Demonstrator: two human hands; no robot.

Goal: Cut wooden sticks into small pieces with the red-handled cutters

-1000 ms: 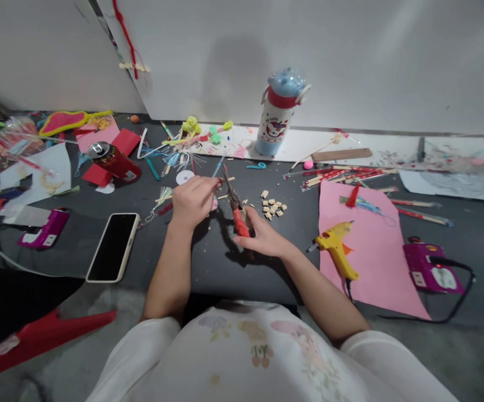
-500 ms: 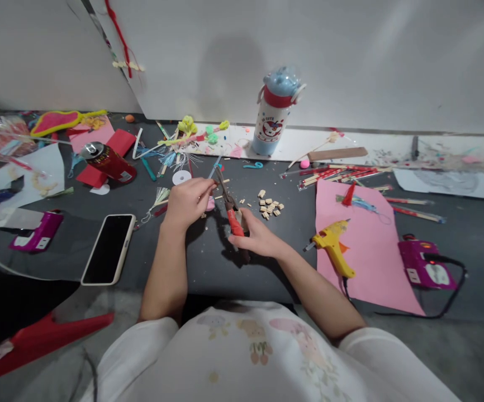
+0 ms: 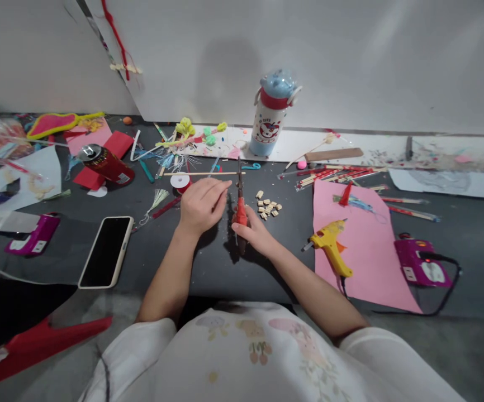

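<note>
Right hand point(image 3: 254, 229) grips red-handled snips point(image 3: 241, 212); whether the left hand point(image 3: 203, 205) pinches anything, I can't tell.
Short wooden pieces point(image 3: 268, 210), seemingly done, lie at one o'clock; at eleven one long stick point(image 3: 208, 173) remains. Table edge point(image 3: 225, 291) at six, bare tabletop point(image 3: 296, 223) at three, bottle point(image 3: 269, 125) just past twelve.

Dark grey table point(image 3: 217, 277) before pale wall point(image 3: 351, 67)

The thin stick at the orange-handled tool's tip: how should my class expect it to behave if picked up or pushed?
The stick is probably stiff, as it runs straight with no visible sag. Being so thin, it's likely light, and could snap if bent hard. Its long shape may make it swing round if pushed near one end.
</note>
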